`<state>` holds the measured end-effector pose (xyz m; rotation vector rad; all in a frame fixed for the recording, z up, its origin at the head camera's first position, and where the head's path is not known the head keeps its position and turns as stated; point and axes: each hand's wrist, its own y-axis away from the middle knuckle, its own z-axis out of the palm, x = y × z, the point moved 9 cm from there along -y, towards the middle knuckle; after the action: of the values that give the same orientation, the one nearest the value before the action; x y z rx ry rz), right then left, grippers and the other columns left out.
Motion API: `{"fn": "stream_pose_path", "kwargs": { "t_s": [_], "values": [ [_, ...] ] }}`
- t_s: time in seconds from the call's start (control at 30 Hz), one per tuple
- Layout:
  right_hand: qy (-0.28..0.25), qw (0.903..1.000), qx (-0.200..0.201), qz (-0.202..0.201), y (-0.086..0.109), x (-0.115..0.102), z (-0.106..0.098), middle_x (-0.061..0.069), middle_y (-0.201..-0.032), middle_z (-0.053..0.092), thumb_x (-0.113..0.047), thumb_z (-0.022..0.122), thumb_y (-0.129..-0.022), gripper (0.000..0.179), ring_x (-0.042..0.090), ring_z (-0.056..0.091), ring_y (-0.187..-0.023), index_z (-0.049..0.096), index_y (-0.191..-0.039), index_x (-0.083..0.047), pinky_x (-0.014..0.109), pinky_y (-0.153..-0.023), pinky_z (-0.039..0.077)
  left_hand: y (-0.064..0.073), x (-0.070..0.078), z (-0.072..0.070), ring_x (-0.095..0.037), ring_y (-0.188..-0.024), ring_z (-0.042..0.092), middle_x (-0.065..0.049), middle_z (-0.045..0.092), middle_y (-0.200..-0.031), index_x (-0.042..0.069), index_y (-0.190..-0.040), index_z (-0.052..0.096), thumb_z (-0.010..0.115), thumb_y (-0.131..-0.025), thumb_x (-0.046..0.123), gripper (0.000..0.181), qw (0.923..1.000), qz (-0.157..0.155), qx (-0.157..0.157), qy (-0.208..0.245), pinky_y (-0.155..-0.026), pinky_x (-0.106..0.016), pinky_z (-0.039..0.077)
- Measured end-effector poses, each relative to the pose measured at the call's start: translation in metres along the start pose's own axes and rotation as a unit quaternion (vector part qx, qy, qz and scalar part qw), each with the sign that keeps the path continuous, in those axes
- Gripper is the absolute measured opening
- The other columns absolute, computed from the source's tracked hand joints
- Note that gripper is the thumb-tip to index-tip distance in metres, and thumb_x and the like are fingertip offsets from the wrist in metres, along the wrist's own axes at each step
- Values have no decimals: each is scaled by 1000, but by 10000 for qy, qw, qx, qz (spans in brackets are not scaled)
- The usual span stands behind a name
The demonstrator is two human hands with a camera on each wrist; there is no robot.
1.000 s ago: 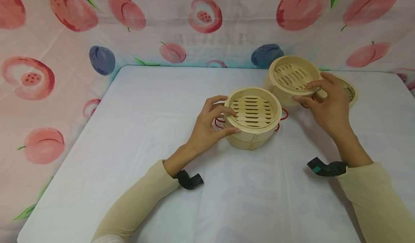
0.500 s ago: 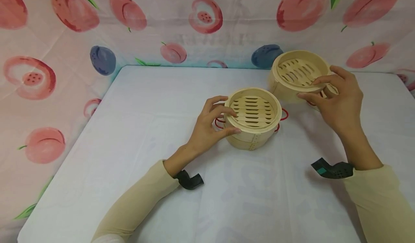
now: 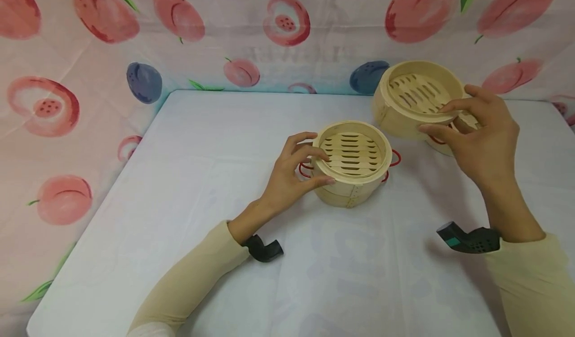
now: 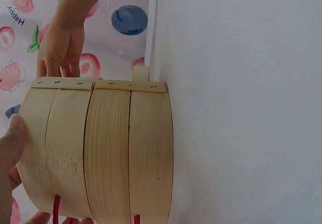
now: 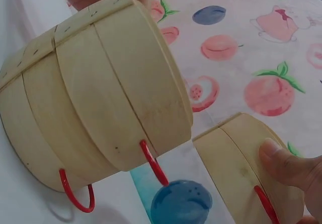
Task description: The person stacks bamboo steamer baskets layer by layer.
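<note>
Both grip: left fingers [image 3: 310, 152] a basket stack [image 3: 352, 180], right fingers [image 3: 460, 106] a tilted basket [image 3: 406, 115] partly hiding another basket [image 3: 441, 149]

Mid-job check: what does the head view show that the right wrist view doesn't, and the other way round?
Only the head view: the slats inside both steamers, both sleeves, and part of another bamboo piece behind the right hand.

Only the right wrist view: a pink cartoon animal printed on the cloth.

Both: the near steamer stack with red handles, gripped by the left hand; the tilted steamer in the right hand; and the peach prints.
</note>
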<state>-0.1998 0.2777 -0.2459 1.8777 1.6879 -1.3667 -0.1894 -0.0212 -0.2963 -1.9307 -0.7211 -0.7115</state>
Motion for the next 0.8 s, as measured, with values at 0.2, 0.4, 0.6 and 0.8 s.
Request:
{"fn": "stream_pose_path", "kwargs": {
  "t_s": [0.2,0.4,0.6,0.8],
  "values": [
    [-22,9999,23,123,3,-3,-1,0,-137,46,-16,85,-73,38,13,37,-126,70,-103,1,31,-93,44,0,0,0,-22,-114,52,-13,38,-136,10,-102,64,86,-70,11,39,10000,-19,7,7,-85,-39,47],
    [-289,9996,29,6,8,-14,1,-1,-136,46,-12,87,-70,39,14,38,-125,70,-101,2,30,-94,44,1,0,0,-21,-115,52,-13,38,-136,10,-102,63,86,-70,11,39,10000,-20,9,22,-85,-39,47],
    [-430,9987,-125,-248,13,-24,8,1,-136,47,-8,86,-69,39,16,40,-126,69,-101,5,31,-93,44,1,1,0,-21,-115,52,-13,38,-136,10,-103,63,86,-70,11,40,10000,-17,8,6,-85,-37,47],
    [-495,9976,-220,-432,18,-33,14,2,-134,50,-7,88,-67,37,14,44,-123,69,-97,4,28,-90,47,1,0,1,-20,-115,52,-13,39,-136,8,-109,62,86,-71,11,45,10000,-77,5,-29,-84,-36,49]
  ]
}}
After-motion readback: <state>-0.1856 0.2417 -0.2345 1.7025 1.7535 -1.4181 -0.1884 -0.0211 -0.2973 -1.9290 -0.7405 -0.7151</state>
